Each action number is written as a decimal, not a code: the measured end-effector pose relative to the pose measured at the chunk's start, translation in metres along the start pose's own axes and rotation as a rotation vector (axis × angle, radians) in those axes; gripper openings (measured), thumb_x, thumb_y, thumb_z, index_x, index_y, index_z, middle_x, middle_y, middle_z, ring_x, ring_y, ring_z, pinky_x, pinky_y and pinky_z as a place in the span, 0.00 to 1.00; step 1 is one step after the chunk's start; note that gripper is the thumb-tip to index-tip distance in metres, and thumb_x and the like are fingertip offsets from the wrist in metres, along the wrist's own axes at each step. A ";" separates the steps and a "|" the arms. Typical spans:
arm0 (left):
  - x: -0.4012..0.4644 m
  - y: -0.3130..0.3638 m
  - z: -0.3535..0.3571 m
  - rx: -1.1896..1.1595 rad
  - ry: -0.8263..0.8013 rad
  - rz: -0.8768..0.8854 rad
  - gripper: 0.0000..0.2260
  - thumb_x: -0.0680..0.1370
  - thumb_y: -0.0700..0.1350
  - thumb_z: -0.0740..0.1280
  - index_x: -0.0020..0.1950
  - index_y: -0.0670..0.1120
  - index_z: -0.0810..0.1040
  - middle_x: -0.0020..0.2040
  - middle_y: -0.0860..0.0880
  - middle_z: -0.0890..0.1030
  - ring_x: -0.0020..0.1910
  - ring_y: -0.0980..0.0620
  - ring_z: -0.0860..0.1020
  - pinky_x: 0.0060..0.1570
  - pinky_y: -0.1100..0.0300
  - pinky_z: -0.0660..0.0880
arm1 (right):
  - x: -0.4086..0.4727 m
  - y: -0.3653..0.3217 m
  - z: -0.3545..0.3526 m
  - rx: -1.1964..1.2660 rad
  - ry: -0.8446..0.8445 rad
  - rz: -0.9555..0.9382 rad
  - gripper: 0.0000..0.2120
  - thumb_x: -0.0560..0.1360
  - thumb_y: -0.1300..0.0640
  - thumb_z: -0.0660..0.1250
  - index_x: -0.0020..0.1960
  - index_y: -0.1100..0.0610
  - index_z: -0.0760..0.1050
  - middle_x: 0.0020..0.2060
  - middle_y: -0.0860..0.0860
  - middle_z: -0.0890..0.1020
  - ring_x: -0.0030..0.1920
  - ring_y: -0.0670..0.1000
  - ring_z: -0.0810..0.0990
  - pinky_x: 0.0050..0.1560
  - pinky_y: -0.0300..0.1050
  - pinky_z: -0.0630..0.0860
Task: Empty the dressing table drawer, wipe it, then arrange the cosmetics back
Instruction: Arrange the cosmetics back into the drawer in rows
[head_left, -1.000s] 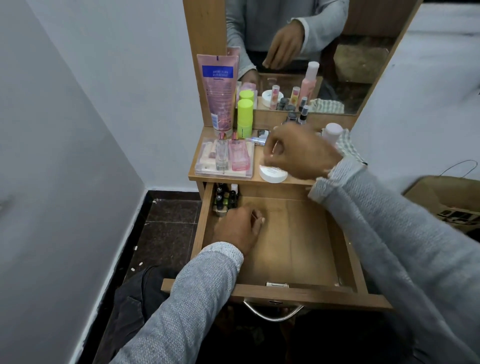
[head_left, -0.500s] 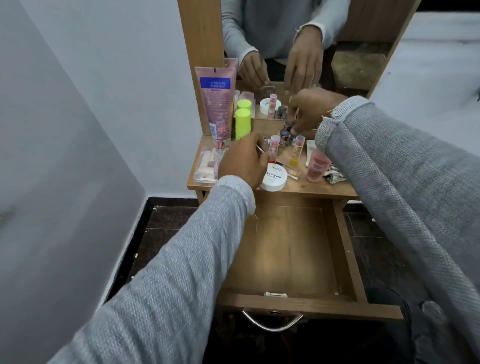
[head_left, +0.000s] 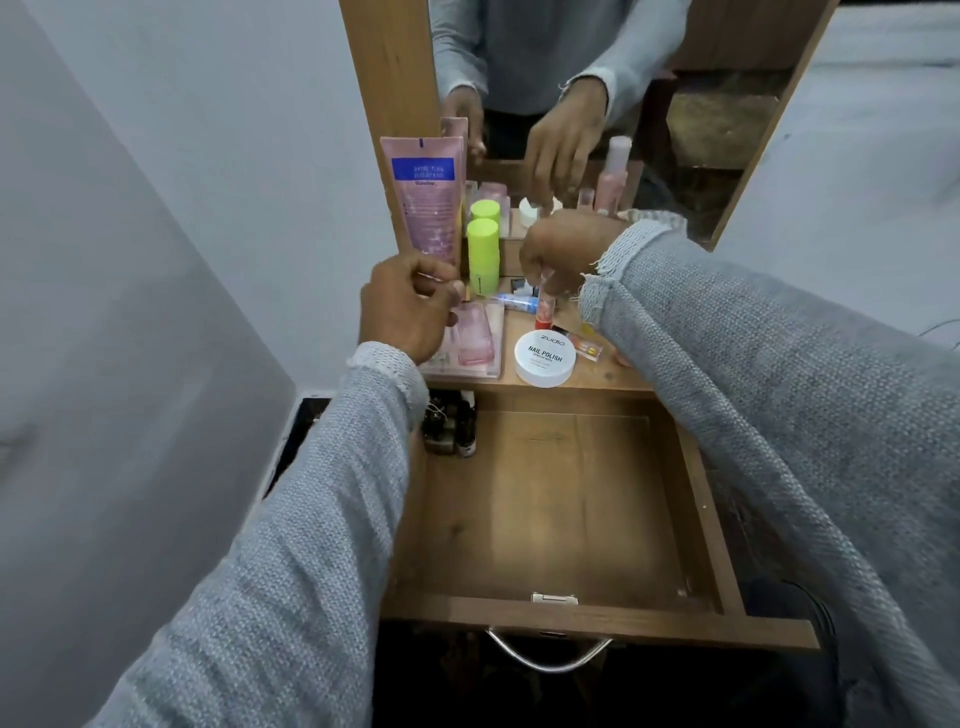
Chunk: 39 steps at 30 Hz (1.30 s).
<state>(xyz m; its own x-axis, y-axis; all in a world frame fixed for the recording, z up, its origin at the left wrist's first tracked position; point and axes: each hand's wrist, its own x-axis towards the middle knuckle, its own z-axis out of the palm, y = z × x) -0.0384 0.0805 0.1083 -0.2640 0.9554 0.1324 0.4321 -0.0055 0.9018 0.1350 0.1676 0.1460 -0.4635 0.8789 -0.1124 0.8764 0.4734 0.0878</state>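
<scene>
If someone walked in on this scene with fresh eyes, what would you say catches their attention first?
Probably the open drawer, nearly bare apart from a few dark small bottles in its far left corner. Above it, the tabletop is crowded with cosmetics: a tall pink tube, a lime-green bottle and a white nail polish remover tub. The right hand pinches a small red-orange bottle, while the left hand reaches by the tube.

the drawer (head_left: 561, 519) stands pulled out, its wooden floor bare almost all over; only some small dark bottles (head_left: 452, 426) crowd the back left corner. the tabletop (head_left: 597, 376) above is crowded: pink tube (head_left: 426, 202), green bottle (head_left: 483, 254), white nail polish tub (head_left: 544, 358).
</scene>
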 end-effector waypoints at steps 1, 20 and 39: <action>0.003 -0.001 -0.005 -0.005 0.010 -0.002 0.04 0.74 0.37 0.70 0.46 0.44 0.79 0.37 0.48 0.82 0.29 0.54 0.81 0.28 0.65 0.74 | -0.002 -0.002 -0.001 0.027 -0.008 -0.008 0.09 0.70 0.60 0.73 0.43 0.50 0.75 0.36 0.48 0.73 0.39 0.52 0.73 0.41 0.42 0.69; 0.013 0.001 0.007 0.108 -0.077 0.171 0.12 0.72 0.43 0.74 0.54 0.45 0.80 0.46 0.50 0.81 0.43 0.55 0.79 0.47 0.65 0.77 | -0.027 0.006 -0.035 0.764 0.200 0.033 0.15 0.69 0.63 0.75 0.54 0.60 0.77 0.37 0.50 0.80 0.29 0.38 0.76 0.27 0.28 0.70; 0.017 -0.006 0.013 0.107 -0.063 0.135 0.13 0.70 0.43 0.75 0.52 0.44 0.79 0.46 0.49 0.82 0.44 0.52 0.81 0.47 0.57 0.80 | 0.014 -0.026 0.029 0.036 0.174 0.113 0.05 0.74 0.66 0.63 0.50 0.62 0.76 0.45 0.57 0.81 0.49 0.60 0.80 0.49 0.53 0.78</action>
<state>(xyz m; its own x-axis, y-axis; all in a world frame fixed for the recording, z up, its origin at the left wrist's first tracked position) -0.0347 0.1005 0.0998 -0.1441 0.9647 0.2205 0.5502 -0.1071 0.8281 0.1098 0.1662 0.1136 -0.3752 0.9244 0.0689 0.9266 0.3721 0.0548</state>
